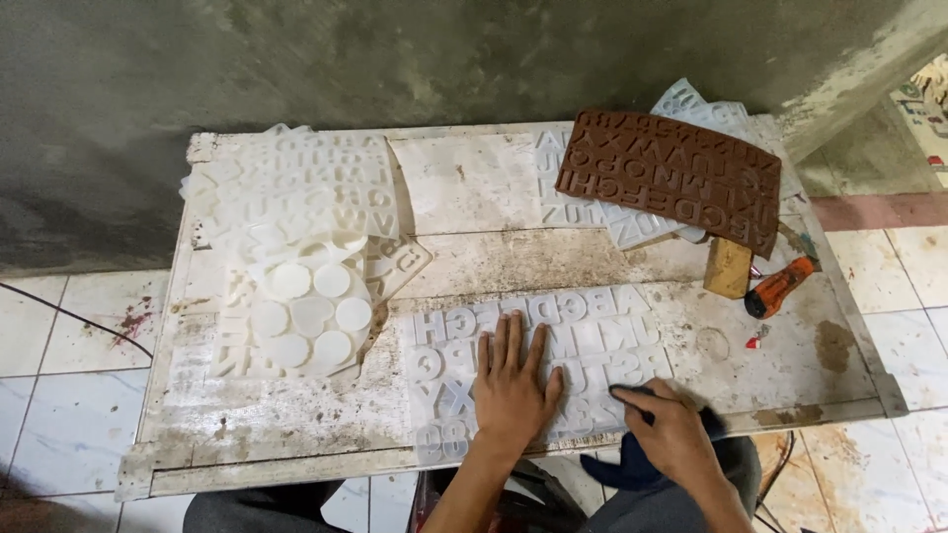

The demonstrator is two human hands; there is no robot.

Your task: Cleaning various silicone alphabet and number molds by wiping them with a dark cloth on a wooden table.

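**Wiping a clear letter mould, left hand pinning it flat**

Far left of the fingers: stack of white moulds (296, 212), with a round-cavity mould (306, 316) on top, 7 or so discs showing. All on a stained white board (513, 257) laid over a tiled floor.

Left hand (512, 387): flat, fingers spread and fully extended, palm down on the clear letter mould (538, 360). Grips nothing, just presses. The mould lies under and around these fingers, at the near edge of the board.

Right hand (670, 429): fingers curled shut round a dark blue cloth (632, 464), knuckles at the mould's lower right corner, cloth touching or just over it; exact contact hard to tell.

Up and right of the fingers, well apart: brown letter mould (671, 178) over more clear ones, a wooden block (728, 266), an orange tool (780, 286).

Step, judged: wiping the mould, mid-way, cloth at 1 corner only. Next move likely calls for steady downward hold from the left hand while the cloth sweeps across cavities, then shifting that palm to reach the covered part.
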